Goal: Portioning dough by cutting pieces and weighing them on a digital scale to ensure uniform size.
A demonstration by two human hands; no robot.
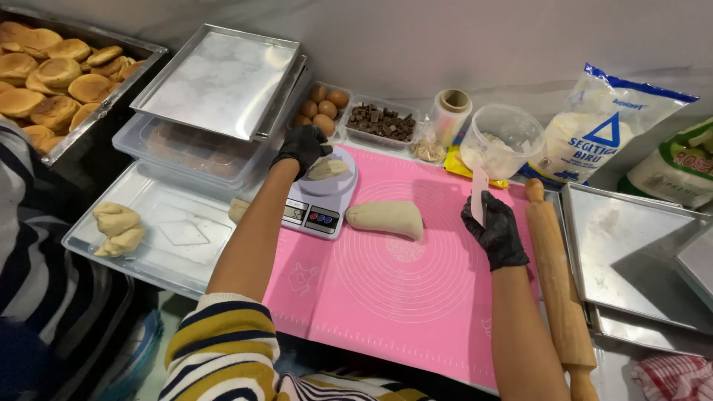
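Note:
Both my hands wear black gloves. My left hand [301,147] rests at a small piece of dough [327,169] lying on the plate of a small kitchen scale [316,209]; whether the fingers grip the piece I cannot tell. My right hand [499,230] holds a white plastic scraper [480,194] upright over the pink silicone mat [401,297]. A larger log of dough [386,217] lies on the mat between my hands, touched by neither.
A wooden rolling pin [558,282] lies right of the mat. Metal trays [639,260] sit far right, stacked trays [223,82] far left, a tray with dough lumps [119,229], baked buns [52,74], eggs [321,105], chocolate chunks [382,122], a plastic tub [501,139], flour bags [601,130].

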